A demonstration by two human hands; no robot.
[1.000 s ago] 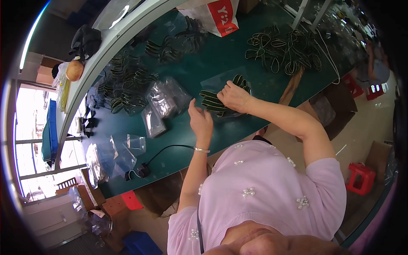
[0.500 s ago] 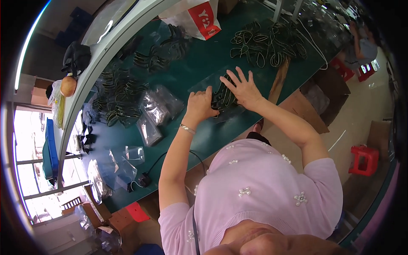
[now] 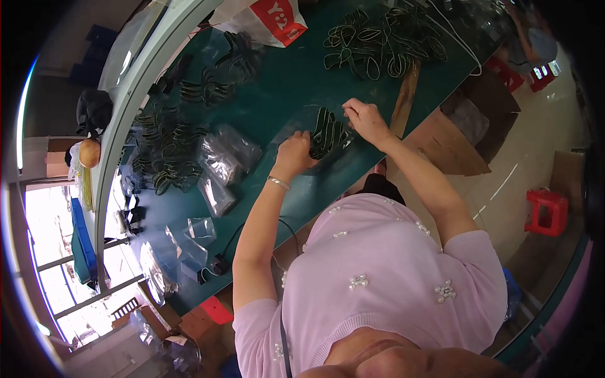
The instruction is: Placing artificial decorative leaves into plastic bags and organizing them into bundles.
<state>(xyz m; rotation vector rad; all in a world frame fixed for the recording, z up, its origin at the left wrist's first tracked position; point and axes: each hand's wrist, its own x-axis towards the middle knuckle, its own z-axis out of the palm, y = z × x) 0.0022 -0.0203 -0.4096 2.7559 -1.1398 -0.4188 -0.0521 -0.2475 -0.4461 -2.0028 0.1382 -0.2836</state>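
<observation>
A transparent plastic bag (image 3: 302, 120) lies on the green table, with a bundle of dark straps (image 3: 328, 133) edged in pale lines inside it. My left hand (image 3: 295, 155) grips the bag's left side, fingers curled beside the bundle. At the bag's right edge my right hand (image 3: 368, 122) is closed, its thumb and index finger pinching the film. Left of my left hand lie several packs of transparent bags (image 3: 220, 157). Beyond them spreads a pile of similar dark straps (image 3: 165, 148).
More looped straps (image 3: 384, 44) are heaped at the far right, near a wooden strip (image 3: 405, 101). A white and red bag (image 3: 268, 22) stands at the back. Loose plastic sleeves (image 3: 189, 246) and a black cable plug (image 3: 217, 264) lie near left. An open cardboard box (image 3: 450, 145) stands beside the table.
My right hand has gone from spread flat over the strap bundle to closed at the bag's right edge. My left fingers have curled in. The whole view has shifted slightly.
</observation>
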